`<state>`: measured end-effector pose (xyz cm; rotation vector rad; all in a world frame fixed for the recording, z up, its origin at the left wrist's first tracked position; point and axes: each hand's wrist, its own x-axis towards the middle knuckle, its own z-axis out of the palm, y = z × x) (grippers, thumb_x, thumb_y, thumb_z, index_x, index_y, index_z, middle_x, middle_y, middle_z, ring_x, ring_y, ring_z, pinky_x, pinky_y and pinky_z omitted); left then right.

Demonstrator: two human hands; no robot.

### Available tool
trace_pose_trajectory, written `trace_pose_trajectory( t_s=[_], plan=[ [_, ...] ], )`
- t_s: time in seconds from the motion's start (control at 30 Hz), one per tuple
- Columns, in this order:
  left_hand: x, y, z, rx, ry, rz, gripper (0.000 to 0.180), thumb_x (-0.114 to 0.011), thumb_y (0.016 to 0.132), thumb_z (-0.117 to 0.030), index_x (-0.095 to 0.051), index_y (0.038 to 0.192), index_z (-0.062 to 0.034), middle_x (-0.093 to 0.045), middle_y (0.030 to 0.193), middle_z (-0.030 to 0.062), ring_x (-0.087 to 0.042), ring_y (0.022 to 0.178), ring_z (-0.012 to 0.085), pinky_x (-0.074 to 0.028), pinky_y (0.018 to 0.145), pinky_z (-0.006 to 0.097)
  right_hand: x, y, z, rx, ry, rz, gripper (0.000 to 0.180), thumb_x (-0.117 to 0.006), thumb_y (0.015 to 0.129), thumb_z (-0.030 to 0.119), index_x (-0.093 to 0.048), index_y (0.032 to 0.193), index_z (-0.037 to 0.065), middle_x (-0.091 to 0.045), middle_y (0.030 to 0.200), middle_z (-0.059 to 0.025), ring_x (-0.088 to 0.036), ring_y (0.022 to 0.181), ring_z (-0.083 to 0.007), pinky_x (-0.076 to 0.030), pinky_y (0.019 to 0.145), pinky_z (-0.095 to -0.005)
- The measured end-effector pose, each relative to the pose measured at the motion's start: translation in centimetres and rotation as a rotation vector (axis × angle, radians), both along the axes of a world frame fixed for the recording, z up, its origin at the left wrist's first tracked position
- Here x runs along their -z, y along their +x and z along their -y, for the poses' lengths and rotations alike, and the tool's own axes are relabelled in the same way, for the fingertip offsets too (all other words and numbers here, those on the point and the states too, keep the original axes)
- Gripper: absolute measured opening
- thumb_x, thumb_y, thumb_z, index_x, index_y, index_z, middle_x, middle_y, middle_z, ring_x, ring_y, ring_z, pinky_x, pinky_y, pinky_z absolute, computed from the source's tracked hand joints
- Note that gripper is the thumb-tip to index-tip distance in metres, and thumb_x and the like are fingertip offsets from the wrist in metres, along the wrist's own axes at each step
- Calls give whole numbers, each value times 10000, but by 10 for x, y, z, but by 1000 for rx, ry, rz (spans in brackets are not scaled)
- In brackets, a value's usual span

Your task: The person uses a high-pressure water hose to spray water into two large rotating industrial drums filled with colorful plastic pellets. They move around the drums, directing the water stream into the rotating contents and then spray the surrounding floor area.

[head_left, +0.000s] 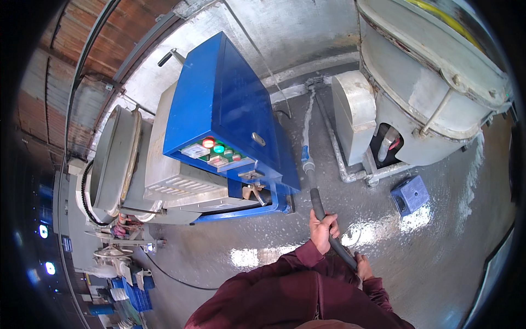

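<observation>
I hold a dark grey hose (316,200) in both hands, and it points away from me over the wet floor. My left hand (324,232) is wrapped round its middle. Lower down and to the right, my right hand (363,267) is closed round the hose near my body, its fingers partly hidden. A blue end piece (305,154) sits at the hose's far tip. From it a whitish streak of water (308,118) runs toward the foot of the back wall.
A blue control cabinet (241,104) with lit red and green buttons stands left of the hose. To the right is a large pale round machine (422,93) with a pipe frame (342,159) at its base. A small purple-blue stool (410,195) stands on the wet floor (263,236).
</observation>
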<state>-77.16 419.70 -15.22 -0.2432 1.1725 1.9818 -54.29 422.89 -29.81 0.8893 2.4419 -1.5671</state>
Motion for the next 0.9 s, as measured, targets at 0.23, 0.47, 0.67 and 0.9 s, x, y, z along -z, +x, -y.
trace_pose_trajectory(
  t_s=[0.23, 0.47, 0.67, 0.9],
  plan=[
    [-2, -4, -13, -3, 26, 0, 267, -538, 765, 22, -341, 856, -133, -396, 612, 30, -354, 399, 96, -283, 348, 245, 14, -8, -16, -22, -22, 37, 464, -567, 677, 189, -468, 1088, 0, -523, 888, -262, -514, 850, -423, -419, 741, -418],
    [26, -21, -8, -50, -75, 96, 249, -534, 759, 21, -363, 844, -139, -395, 582, 24, -347, 390, 93, -270, 346, 240, 23, -12, -14, -146, -54, 138, 375, -480, 721, 168, -462, 1026, -49, -513, 883, -310, -508, 860, -449, -414, 767, -436],
    [65, -25, 4, -152, -202, 249, 216, -558, 745, 10, -405, 784, -136, -394, 567, 2, -329, 387, 81, -247, 341, 229, 37, -1, -9, -199, -134, 158, 433, -510, 713, 200, -461, 1069, -43, -521, 899, -296, -504, 872, -436, -405, 788, -420],
    [64, -32, -6, -103, -252, 205, 226, -548, 752, 0, -378, 829, -127, -397, 617, 14, -350, 417, 87, -260, 353, 242, 35, -10, -14, -191, -161, 175, 303, -437, 748, 172, -473, 962, -40, -518, 856, -313, -505, 838, -461, -412, 750, -450]
  ],
)
